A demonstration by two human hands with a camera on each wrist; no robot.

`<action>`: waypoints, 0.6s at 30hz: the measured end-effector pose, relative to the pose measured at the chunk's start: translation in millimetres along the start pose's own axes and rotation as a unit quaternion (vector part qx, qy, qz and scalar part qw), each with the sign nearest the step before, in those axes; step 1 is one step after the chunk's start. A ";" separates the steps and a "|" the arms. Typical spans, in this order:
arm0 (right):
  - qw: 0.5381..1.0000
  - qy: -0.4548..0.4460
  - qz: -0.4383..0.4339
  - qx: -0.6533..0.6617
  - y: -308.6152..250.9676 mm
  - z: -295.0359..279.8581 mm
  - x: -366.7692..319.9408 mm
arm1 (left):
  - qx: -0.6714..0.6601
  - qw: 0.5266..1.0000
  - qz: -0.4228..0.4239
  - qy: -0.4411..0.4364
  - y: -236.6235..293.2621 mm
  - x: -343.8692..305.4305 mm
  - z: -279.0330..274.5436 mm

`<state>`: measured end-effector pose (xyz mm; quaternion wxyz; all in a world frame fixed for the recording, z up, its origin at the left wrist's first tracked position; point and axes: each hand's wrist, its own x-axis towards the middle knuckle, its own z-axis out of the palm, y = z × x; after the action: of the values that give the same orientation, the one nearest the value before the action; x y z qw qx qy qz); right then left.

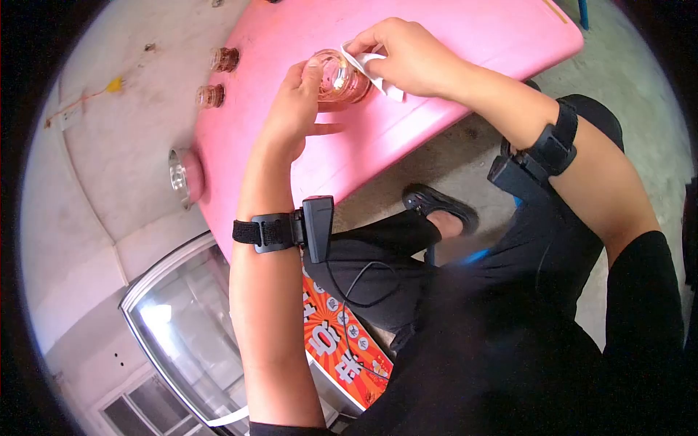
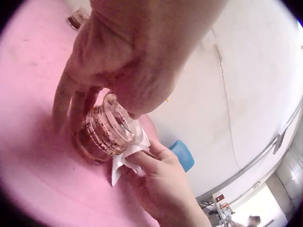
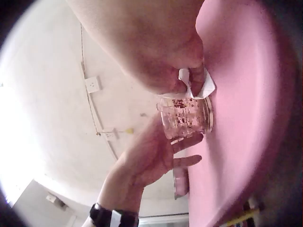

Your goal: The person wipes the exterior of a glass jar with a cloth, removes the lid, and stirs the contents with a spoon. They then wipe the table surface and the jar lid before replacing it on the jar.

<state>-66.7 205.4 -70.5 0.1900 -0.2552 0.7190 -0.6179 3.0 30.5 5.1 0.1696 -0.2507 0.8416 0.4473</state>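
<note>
glass jar: a clear jar (image 1: 349,89) standing on the pink surface (image 1: 494,36), between both hands, with dark reddish specks over its ribbed side.
left hand: clamped on the jar, the left hand (image 1: 294,102) has its thumb by the rim and fingers along the side; some fingers stretch away from the glass.
right hand: fingers together on a white tissue (image 1: 387,86), the right hand (image 1: 407,58) pinches it against the jar's side.
small jars: two small jars (image 1: 224,59) near the surface's edge, apart from the glass jar, dark reddish stuff inside.
bowl: a metal bowl (image 1: 185,176) by the same edge.
</note>
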 end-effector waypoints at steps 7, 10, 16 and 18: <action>0.990 0.093 -0.094 -0.053 19.7 23.4 37.9 | -0.002 1.000 -0.010 0.017 -5.4 2.7 1.4; 0.992 0.070 -0.084 -0.057 23.7 27.3 52.5 | -0.001 0.999 -0.030 0.018 -2.9 2.2 -3.7; 0.999 0.024 -0.044 -0.010 18.8 9.3 23.9 | 0.008 1.000 -0.028 0.011 -9.9 8.7 -10.1; 0.999 0.027 -0.014 0.011 1.1 8.4 0.7 | 0.001 1.000 -0.021 0.002 -9.4 10.2 -9.0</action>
<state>-62.5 198.4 -72.9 0.1648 -0.2467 0.7135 -0.6347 -0.5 15.7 -1.5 0.1781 -0.2690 0.8370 0.4421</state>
